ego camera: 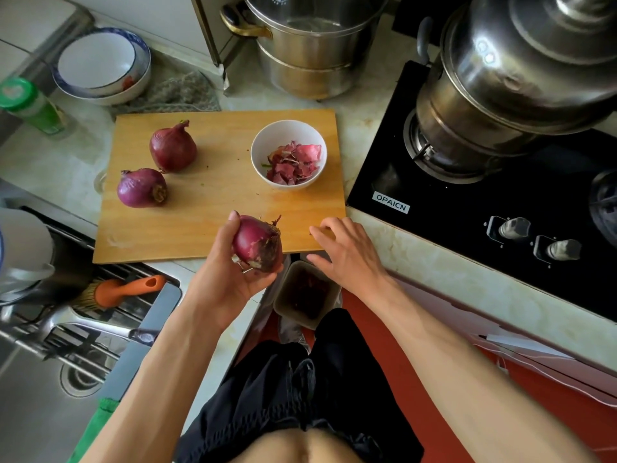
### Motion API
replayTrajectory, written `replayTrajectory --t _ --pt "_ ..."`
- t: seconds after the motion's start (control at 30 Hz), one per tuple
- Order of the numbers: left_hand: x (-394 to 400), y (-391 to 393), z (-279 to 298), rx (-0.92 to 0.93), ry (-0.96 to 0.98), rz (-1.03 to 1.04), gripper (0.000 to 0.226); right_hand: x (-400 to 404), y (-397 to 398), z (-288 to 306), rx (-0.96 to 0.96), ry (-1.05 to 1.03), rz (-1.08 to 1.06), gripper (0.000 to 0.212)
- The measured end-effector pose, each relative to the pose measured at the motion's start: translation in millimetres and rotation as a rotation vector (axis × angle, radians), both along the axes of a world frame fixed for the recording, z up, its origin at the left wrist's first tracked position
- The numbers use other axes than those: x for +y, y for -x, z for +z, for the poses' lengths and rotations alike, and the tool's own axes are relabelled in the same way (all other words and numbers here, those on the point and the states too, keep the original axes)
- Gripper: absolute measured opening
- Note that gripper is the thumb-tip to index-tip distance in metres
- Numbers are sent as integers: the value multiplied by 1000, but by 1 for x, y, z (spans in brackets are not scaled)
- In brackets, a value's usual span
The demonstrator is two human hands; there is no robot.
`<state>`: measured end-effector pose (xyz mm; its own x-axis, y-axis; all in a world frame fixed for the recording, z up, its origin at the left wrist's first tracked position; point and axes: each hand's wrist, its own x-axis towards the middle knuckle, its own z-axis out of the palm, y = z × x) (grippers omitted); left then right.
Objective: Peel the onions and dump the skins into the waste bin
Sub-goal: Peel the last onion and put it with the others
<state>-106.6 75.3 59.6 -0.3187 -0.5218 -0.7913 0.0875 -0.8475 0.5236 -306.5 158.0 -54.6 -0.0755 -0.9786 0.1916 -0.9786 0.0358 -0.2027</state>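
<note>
My left hand [222, 279] grips a red onion [255, 243] with some dry skin on it, held just over the near edge of the wooden cutting board [217, 208]. My right hand [347, 250] hovers to the right of it with fingers spread and relaxed, holding nothing, its fingertips at the board's near right corner. Two more red onions [173, 147] [142, 188] lie on the board's left part. A white bowl [288, 135] with purple onion skins [293, 162] stands on the board's right part. Below the counter edge, on the floor, sits a waste bin [305, 295] with dark scraps inside.
A black gas hob [467, 208] with a steel steamer pot [521, 71] fills the right. Another steel pot [307, 41] stands behind the board. Stacked bowls [100, 65] and a green bottle [30, 105] sit at back left. The sink [43, 379] with an orange-handled brush [123, 289] lies left.
</note>
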Motion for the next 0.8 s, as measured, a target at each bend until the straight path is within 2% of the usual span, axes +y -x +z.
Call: replayTrajectory --t 0.3,0.43,0.5,0.67,0.8 --pt "3 -4 -1 -14 -23 18 71 -5 -7 -1 165 112 67 31" --pt "2 -6 0 -23 -17 10 75 -5 -5 -4 141 181 161 18" --pt "2 -8 1 -20 -14 13 73 -5 -5 -6 119 221 199 19" --pt "5 -8 0 -29 -14 8 65 -6 -4 -8 -20 263 212 24" --pt "8 -10 -3 -19 -15 14 72 -12 -5 1 -276 199 41 19"
